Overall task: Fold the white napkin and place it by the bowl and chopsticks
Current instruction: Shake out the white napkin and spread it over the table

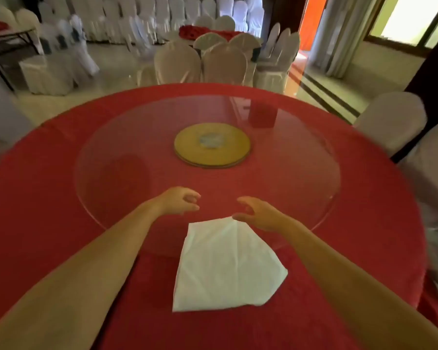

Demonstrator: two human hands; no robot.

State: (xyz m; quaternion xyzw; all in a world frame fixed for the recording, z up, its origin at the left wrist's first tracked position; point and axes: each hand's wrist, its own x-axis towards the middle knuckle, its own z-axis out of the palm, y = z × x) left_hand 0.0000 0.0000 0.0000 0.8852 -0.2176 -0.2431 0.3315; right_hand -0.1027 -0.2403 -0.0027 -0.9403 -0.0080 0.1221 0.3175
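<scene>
Red cloth table (61, 198) bears creased white napkin (225, 269).

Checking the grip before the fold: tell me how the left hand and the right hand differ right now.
The left hand hovers beyond the white napkin, touching nothing; the right hand has its thumb at the napkin's far corner. The left hand's fingers curl in; the right hand's spread more. Both are bare and hold nothing.

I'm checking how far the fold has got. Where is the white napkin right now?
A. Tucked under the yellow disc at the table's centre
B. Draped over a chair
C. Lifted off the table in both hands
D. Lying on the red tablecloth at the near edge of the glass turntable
D: the white napkin lies on the red tablecloth, its far corner by the right hand; the left hand holds nothing.
</scene>
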